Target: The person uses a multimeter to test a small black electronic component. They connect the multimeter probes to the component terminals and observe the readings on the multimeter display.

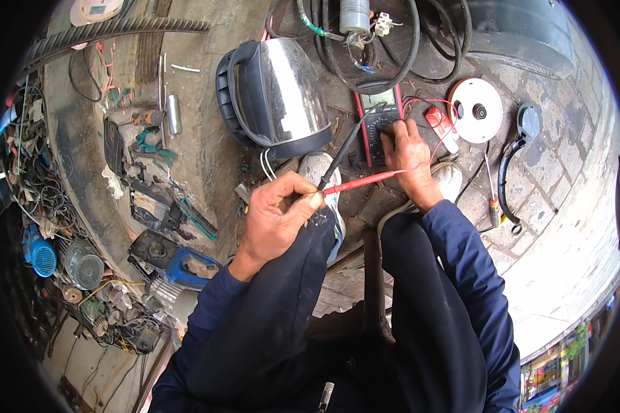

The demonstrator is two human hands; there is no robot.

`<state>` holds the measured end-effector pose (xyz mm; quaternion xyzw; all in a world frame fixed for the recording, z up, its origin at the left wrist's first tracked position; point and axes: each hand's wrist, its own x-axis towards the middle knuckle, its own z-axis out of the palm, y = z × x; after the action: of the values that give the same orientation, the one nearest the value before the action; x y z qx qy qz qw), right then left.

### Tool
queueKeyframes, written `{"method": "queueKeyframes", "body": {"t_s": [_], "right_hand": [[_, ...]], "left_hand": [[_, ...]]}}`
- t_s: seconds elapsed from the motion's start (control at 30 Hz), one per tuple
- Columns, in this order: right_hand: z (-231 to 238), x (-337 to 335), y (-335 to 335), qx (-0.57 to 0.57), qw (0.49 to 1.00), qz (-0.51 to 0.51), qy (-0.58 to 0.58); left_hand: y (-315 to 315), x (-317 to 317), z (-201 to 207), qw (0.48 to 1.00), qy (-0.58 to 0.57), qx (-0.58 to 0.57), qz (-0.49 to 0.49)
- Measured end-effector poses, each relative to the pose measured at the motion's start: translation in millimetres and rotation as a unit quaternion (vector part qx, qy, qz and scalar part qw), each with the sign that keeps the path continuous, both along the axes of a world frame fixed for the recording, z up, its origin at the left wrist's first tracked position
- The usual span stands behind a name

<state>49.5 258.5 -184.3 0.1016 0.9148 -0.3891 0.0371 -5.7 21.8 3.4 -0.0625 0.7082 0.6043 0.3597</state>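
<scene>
My left hand [279, 213] is closed around two meter probes, a black one [344, 148] and a red one [365, 180], held above my left knee. My right hand [406, 155] rests on the dial of a red digital multimeter [379, 117] lying on the ground, fingers bent on its face. A steel electric kettle [275, 96] with a black handle lies on its side just left of the meter. The kettle's round white base [477, 100] sits to the right of the meter. Red test leads loop between the meter and that base.
Black cables [393, 62] and a capacitor [355, 15] lie behind the meter. A black handle part [517, 155] and a screwdriver [492, 199] lie at right. Tool parts, a blue power tool [189, 267], motors [83, 265] and tangled wires crowd the left. A tyre [110, 31] curves across the top left.
</scene>
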Motion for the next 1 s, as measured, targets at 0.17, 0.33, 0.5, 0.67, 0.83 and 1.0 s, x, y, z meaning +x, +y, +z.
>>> {"method": "queueKeyframes", "body": {"t_s": [0.17,0.33,0.5,0.67,0.83,1.0], "right_hand": [[1,-3,3,-0.019,0.998,0.041,0.039],[-4,-9,10,0.003,0.991,0.109,0.073],[-4,-12,14,0.011,0.988,0.131,0.082],[-5,-9,12,0.005,0.991,0.112,0.067],[-6,-5,9,-0.027,0.996,0.073,0.046],[-8,-5,8,-0.026,0.997,0.070,0.038]], "left_hand": [[1,0,1,1.000,-0.002,0.000,0.002],[0,0,0,1.000,-0.002,0.001,0.000],[0,0,0,1.000,-0.006,0.002,0.000],[-1,0,1,1.000,-0.008,0.003,-0.010],[-3,0,1,1.000,-0.014,0.000,-0.010],[-2,-1,1,1.000,-0.001,-0.001,-0.013]]}}
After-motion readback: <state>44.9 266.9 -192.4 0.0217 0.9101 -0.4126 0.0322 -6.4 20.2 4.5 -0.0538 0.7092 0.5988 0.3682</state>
